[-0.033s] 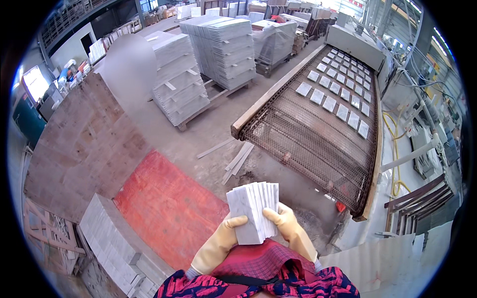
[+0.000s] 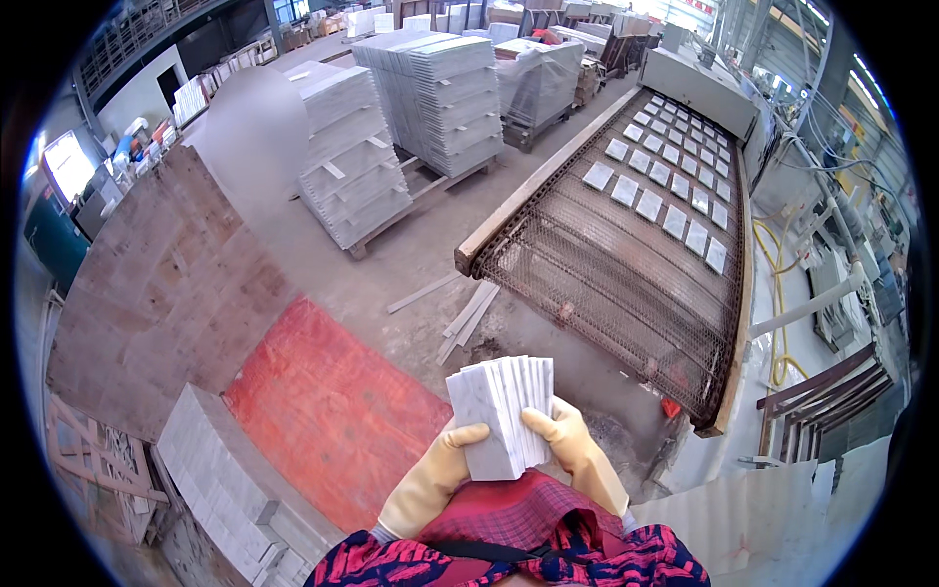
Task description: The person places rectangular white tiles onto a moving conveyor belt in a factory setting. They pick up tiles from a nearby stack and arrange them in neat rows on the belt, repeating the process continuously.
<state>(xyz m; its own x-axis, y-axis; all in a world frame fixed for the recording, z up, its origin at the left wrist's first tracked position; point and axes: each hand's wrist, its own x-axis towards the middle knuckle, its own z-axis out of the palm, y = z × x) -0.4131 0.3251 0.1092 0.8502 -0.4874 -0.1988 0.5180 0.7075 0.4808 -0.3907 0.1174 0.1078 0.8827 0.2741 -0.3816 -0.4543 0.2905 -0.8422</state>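
Before my chest I hold a stack of white-grey marble tiles (image 2: 497, 419), upright and slightly fanned at the top. My left hand (image 2: 445, 468), in a cream rubber glove, grips the left side with its thumb across the front tile. On the right, my right hand (image 2: 572, 440), gloved alike, presses its thumb against the edges of the tiles at the back of the stack. The other fingers of both hands are hidden behind the tiles.
To the right runs a mesh conveyor (image 2: 606, 284) with rows of small tiles (image 2: 648, 204) toward its far end. Left lie a red sheet (image 2: 333, 382) and a row of stacked tiles (image 2: 210, 460). Slab piles (image 2: 430, 98) stand ahead; loose strips (image 2: 469, 318) lie on the floor.
The tiles are fanned slightly wider at the top. My right hand has shifted a little to the right and up; my left hand has barely moved.
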